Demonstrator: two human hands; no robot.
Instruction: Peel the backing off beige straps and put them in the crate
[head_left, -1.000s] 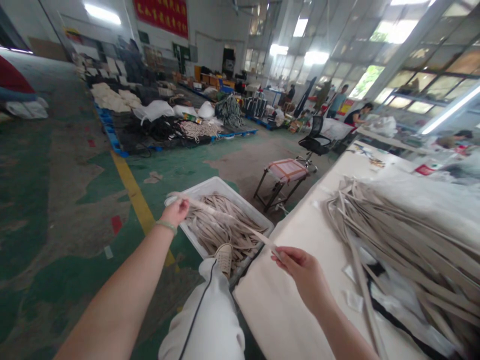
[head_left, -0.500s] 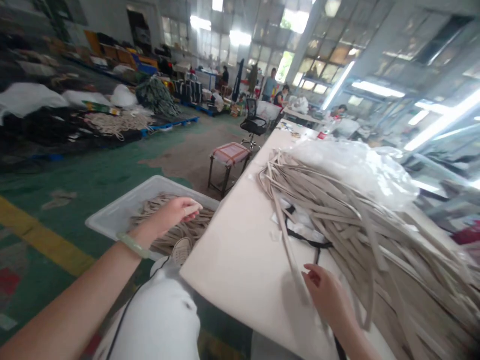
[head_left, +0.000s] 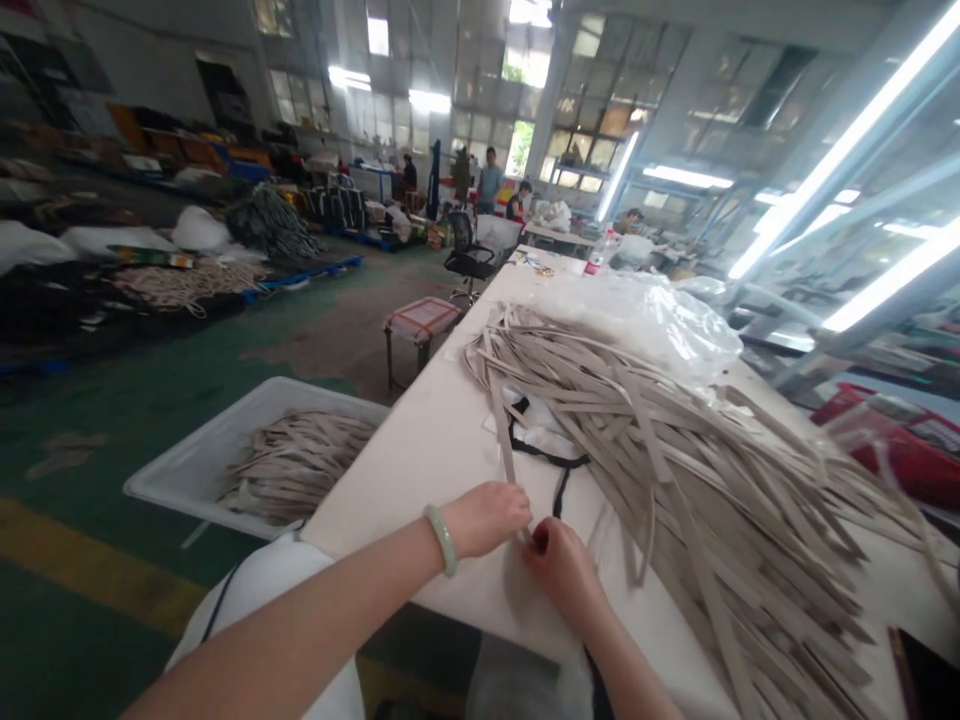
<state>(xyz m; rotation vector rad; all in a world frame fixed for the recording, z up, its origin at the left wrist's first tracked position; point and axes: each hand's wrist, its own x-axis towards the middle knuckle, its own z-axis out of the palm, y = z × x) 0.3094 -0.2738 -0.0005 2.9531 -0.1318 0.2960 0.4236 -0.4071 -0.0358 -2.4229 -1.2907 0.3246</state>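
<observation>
Over the near end of the white table [head_left: 397, 460], my left hand [head_left: 491, 517], with a pale green bangle [head_left: 441, 540] on its wrist, is closed on a beige fabric strap [head_left: 501, 430]. Right beside it, my right hand [head_left: 568, 570] pinches the same strap near its end; the fingertips partly hide it. From there the strap runs away from me to the far side of a large heap of beige straps [head_left: 637, 430]. A black strip [head_left: 551, 455] lies on white material between the hands and the heap.
Below the table's left edge stands a white plastic bin [head_left: 180, 470] with more beige straps inside. Clear plastic sheeting [head_left: 645, 320] covers the far table, near a bottle [head_left: 596, 255]. A stool [head_left: 421, 318] and an office chair [head_left: 469, 250] stand left. People work in the background.
My left hand has come from above the bin to the table, next to my right hand, and closed on the strap. The view has turned to the right.
</observation>
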